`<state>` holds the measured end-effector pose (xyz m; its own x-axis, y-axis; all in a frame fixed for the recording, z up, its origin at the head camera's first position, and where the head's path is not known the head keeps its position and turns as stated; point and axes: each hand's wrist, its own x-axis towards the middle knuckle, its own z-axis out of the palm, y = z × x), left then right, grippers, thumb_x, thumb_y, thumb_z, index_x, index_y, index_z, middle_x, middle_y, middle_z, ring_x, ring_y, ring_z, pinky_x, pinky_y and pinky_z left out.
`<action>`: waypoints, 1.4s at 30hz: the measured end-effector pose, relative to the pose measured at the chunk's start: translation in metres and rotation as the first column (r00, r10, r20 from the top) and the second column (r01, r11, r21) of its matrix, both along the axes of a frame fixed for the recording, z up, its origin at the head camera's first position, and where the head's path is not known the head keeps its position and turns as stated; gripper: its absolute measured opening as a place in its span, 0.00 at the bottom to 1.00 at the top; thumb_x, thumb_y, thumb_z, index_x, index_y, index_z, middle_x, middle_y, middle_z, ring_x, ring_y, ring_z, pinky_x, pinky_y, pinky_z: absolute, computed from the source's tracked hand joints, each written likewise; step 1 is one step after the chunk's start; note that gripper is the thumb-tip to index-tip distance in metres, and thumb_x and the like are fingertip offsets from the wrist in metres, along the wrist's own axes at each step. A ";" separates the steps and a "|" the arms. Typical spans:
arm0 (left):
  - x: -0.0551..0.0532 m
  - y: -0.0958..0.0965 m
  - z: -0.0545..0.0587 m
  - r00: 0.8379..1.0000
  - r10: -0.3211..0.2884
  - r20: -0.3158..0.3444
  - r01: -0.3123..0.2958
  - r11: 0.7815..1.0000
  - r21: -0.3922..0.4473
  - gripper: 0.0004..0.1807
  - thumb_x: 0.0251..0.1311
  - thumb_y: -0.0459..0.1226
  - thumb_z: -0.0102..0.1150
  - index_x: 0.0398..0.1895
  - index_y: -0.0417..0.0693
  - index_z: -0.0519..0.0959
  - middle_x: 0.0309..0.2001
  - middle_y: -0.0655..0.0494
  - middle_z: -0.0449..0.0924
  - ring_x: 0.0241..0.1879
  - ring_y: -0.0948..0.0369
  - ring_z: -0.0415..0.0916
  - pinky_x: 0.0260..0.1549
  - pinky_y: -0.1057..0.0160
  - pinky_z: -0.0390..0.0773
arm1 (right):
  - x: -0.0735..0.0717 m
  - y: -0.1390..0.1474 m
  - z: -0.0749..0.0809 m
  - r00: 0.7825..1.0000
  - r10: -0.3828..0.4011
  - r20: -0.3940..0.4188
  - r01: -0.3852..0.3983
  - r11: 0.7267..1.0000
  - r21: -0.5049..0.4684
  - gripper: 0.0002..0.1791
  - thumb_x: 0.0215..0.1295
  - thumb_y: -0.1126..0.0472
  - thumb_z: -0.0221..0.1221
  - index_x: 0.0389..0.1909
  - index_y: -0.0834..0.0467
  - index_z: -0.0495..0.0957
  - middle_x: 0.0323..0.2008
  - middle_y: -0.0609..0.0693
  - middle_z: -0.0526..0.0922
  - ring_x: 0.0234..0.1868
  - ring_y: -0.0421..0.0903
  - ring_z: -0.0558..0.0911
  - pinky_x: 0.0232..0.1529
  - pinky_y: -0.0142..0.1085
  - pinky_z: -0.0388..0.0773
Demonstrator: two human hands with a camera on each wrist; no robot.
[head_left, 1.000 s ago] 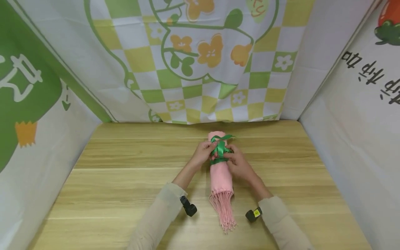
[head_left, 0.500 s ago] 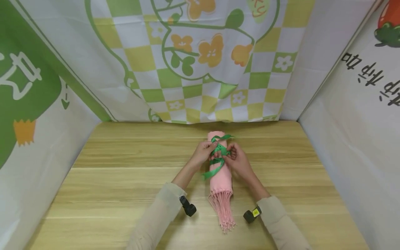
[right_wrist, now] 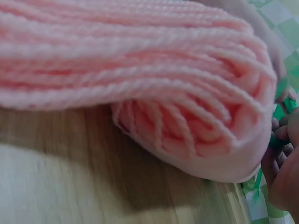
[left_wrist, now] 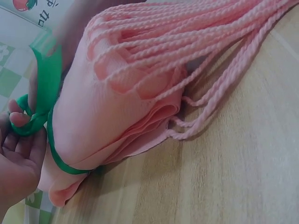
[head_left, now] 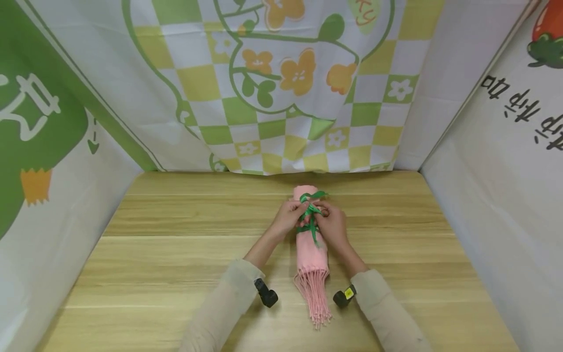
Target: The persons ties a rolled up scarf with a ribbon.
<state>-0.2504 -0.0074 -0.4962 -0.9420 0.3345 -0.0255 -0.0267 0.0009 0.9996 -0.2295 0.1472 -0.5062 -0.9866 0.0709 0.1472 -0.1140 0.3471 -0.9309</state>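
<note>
Right now, everything keys off the rolled pink knitted scarf (head_left: 311, 244) lying on the light wooden table (head_left: 176, 274). Its long axis runs straight away from the person: tasselled fringe (head_left: 315, 298) at the near end, rolled end at the far end, close to the checked green-and-yellow backdrop cloth (head_left: 281, 98).

Left of the scarf: left hand (head_left: 288, 216) sits against the roll's left flank, toward the far end, fingers curled and pinching the green satin ribbon (head_left: 310, 215). The left wrist view confirms it: fingertips (left_wrist: 21, 119) close on a bunched piece of ribbon (left_wrist: 46, 88), and the ribbon band wraps round the roll below.

On the scarf: ribbon circles the roll once near the far end, knot or crossing on top, one loop sticking out past the far side, one tail trailing down the roll toward the fringe.

Right of the scarf: right hand (head_left: 333, 222) mirrors the left, pressed to the right flank at the same level, fingers curled on the ribbon at the crossing. In the right wrist view, the fingers (right_wrist: 280, 154) show at the frame edge with green between them; exact pinch is blurred.

Both hands are about equally near the knot, one each side, meeting over the roll's top. Ribbon ends lie across the scarf's axis; the loose tail lies along it.
</note>
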 end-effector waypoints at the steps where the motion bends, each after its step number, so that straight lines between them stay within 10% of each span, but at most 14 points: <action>1: 0.000 0.001 0.000 1.000 0.004 0.004 -0.004 1.000 0.002 0.22 0.76 0.39 0.47 0.21 0.41 0.76 0.15 0.60 0.71 0.15 0.67 0.64 0.17 0.70 0.62 | 0.000 -0.001 0.000 1.000 -0.001 0.016 0.002 0.999 -0.033 0.13 0.64 0.70 0.60 0.48 0.63 0.83 0.23 0.56 0.84 0.18 0.37 0.76 0.18 0.26 0.71; 8: 0.000 0.003 -0.003 0.999 0.021 0.029 -0.022 1.000 0.015 0.21 0.76 0.40 0.47 0.22 0.42 0.76 0.15 0.60 0.72 0.15 0.67 0.64 0.17 0.71 0.62 | -0.002 -0.003 0.002 0.986 0.032 0.164 0.033 0.925 -0.378 0.19 0.63 0.76 0.54 0.54 0.67 0.80 0.29 0.46 0.87 0.16 0.32 0.71 0.17 0.23 0.68; 16: 0.000 0.002 -0.006 0.997 0.033 0.066 -0.036 0.999 0.039 0.21 0.76 0.41 0.47 0.22 0.44 0.75 0.15 0.61 0.70 0.17 0.67 0.64 0.20 0.70 0.64 | 0.002 0.004 0.010 0.967 0.219 0.133 -0.040 0.642 -0.766 0.27 0.69 0.74 0.47 0.70 0.67 0.65 0.48 0.44 0.85 0.20 0.33 0.67 0.18 0.22 0.60; 19: 0.001 0.002 -0.006 0.998 0.035 0.054 -0.038 0.997 0.061 0.20 0.76 0.41 0.48 0.23 0.45 0.78 0.16 0.61 0.70 0.18 0.67 0.64 0.21 0.70 0.65 | 0.003 0.003 0.011 0.970 0.187 0.154 0.018 0.577 -0.817 0.22 0.75 0.67 0.49 0.67 0.67 0.66 0.47 0.45 0.86 0.20 0.33 0.70 0.15 0.21 0.58; 24: 0.003 0.001 -0.008 0.997 0.029 0.068 -0.037 0.993 0.112 0.19 0.76 0.39 0.48 0.30 0.36 0.81 0.17 0.61 0.72 0.20 0.67 0.67 0.24 0.71 0.69 | 0.002 -0.002 0.008 0.973 0.050 0.224 0.161 0.545 -0.823 0.13 0.74 0.66 0.53 0.56 0.64 0.76 0.39 0.46 0.88 0.18 0.33 0.72 0.13 0.21 0.58; 33: 0.010 0.000 -0.011 0.990 0.054 0.133 -0.083 0.972 0.220 0.19 0.76 0.35 0.46 0.48 0.21 0.76 0.20 0.60 0.71 0.20 0.68 0.65 0.25 0.72 0.70 | 0.003 -0.008 0.002 0.959 -0.119 0.258 0.279 0.572 -0.772 0.16 0.75 0.65 0.52 0.60 0.60 0.67 0.40 0.49 0.85 0.17 0.34 0.73 0.14 0.23 0.63; 42: 0.012 0.001 -0.015 0.996 0.036 0.084 -0.055 0.970 0.237 0.19 0.74 0.34 0.48 0.46 0.17 0.75 0.23 0.60 0.75 0.22 0.68 0.67 0.25 0.73 0.70 | 0.003 -0.010 -0.002 0.967 -0.212 0.143 0.238 0.540 -0.807 0.26 0.75 0.70 0.48 0.68 0.46 0.65 0.64 0.64 0.74 0.18 0.34 0.68 0.12 0.24 0.63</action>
<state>-0.2387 -0.0059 -0.5109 -0.9546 0.2969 -0.0247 -0.0997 -0.2403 0.9656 -0.2266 0.1373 -0.5078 -0.9230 0.3675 -0.1141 -0.1152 -0.5468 -0.8293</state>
